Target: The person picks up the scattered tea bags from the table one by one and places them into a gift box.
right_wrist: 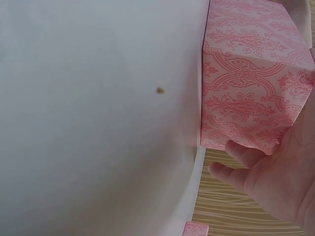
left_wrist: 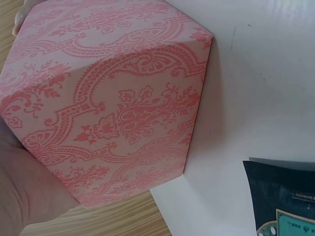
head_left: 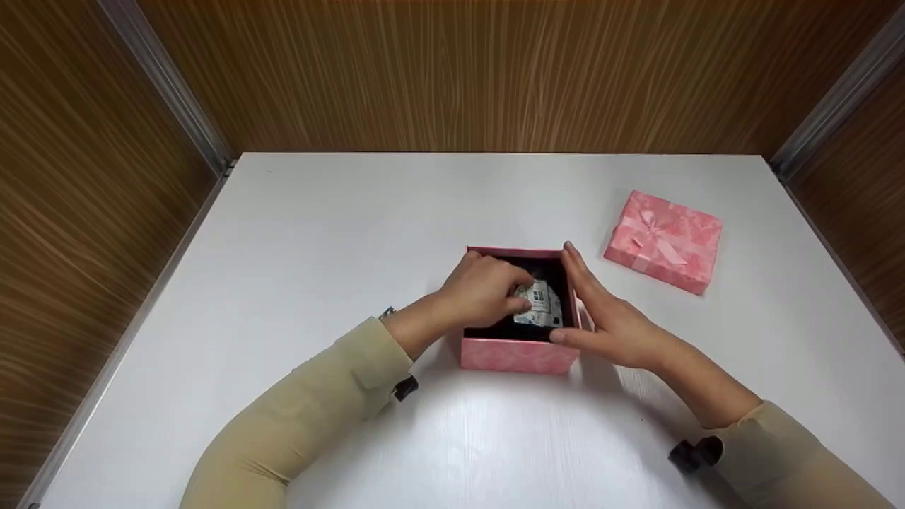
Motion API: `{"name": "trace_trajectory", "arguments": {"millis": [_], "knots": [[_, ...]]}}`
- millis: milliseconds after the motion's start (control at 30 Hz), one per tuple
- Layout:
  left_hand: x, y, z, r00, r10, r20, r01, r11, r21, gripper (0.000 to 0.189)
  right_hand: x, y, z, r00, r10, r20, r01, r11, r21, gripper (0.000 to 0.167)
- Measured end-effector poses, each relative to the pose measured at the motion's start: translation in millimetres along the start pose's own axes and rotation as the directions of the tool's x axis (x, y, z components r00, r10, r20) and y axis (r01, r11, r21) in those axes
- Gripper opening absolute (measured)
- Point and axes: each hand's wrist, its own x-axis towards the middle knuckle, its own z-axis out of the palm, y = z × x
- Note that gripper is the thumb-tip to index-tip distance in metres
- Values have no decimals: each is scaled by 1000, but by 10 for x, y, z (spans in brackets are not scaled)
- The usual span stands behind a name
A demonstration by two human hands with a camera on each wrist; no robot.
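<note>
An uncovered pink patterned box point(head_left: 520, 355) with a dark interior stands on the white table. My left hand point(head_left: 484, 290) reaches into it over the left rim. Its thumb and forefinger pinch the left side of a light patterned packet point(head_left: 541, 311) with a printed label; the other fingers are hidden behind the hand. My right hand point(head_left: 611, 322) rests against the box's right side, fingers straight along the wall and thumb at the near right corner. Both wrist views show the box's pink damask outer walls, with part of the right hand point(right_wrist: 280, 182) beside them.
The pink lid point(head_left: 664, 240) with a ribbon bow lies at the back right. A dark pouch point(left_wrist: 283, 196) with a teal label lies on the table in the left wrist view; the left forearm hides it from the head view. Wood-grain panels point(head_left: 452, 78) enclose the table point(head_left: 353, 212).
</note>
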Motion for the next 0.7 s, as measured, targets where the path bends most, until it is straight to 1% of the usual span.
{"name": "trace_trajectory", "arguments": {"millis": [233, 300, 367, 467, 567, 633, 700], "knots": [[7, 6, -1, 997, -24, 75, 21, 999, 34, 30, 0, 2, 3, 1000, -5, -2, 5, 1000, -5, 111], [1, -2, -15, 996, -18, 82, 16, 1000, 25, 30, -1, 1, 4, 1000, -5, -2, 5, 1000, -4, 111], [-7, -14, -41, 997, -3, 76, 3, 1000, -2, 30, 3, 3, 7, 1000, -11, -1, 11, 1000, -6, 111], [-31, -36, -101, 999, 24, 36, -22, 998, -58, 31, 8, 5, 8, 1000, -13, -3, 13, 1000, -5, 111], [-76, -75, -174, 998, 42, -44, -48, 991, -123, 38, 8, 4, 7, 1000, -15, -7, 14, 1000, -6, 111], [-127, -118, -233, 992, 45, -114, -63, 985, -158, 39, 7, 3, 4, 1000, -20, -11, 20, 1000, -9, 112], [-189, -182, -291, 980, 36, -194, -76, 975, -207, 38, 7, 1, 0, 1000, -23, -12, 23, 1000, -13, 112]]}}
